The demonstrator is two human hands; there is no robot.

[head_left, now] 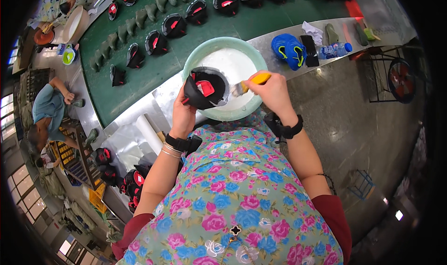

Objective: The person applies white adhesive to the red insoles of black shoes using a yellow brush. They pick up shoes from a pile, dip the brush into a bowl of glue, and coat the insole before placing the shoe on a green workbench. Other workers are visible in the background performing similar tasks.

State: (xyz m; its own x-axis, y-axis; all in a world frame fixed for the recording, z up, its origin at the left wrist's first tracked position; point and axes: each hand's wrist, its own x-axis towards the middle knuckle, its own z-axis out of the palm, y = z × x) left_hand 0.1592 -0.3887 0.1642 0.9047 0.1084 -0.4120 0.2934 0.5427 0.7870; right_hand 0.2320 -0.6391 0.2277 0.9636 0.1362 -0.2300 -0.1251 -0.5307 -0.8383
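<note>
Black shoe upper [215, 98] and paintbrush [244, 85] held over a basin [222, 42] of white liquid [235, 62]

The left hand [183, 113] is closed on the near left side of the black shoe upper, which tilts over the left part of the pale green basin. Its opening faces up, showing a red and white label [205, 87] inside; a pale, whitish band runs along part of its rim.

The right hand [271, 93] is closed in a pinch around the yellow handle of the paintbrush. The bristles point left, close to the upper's right edge; whether they touch it cannot be told.

Beyond the basin, more black uppers [174, 25] stand in a curving row on a green work surface [144, 89], with a row of grey-green foot-shaped forms [122, 33] behind them. On the metal ledge to the right, a blue sneaker [285, 47] rests just beside a black flat object [309, 50] and a plastic bottle [334, 50] lying on its side. At far left, a co-worker in light blue [48, 105] is beside the line.
</note>
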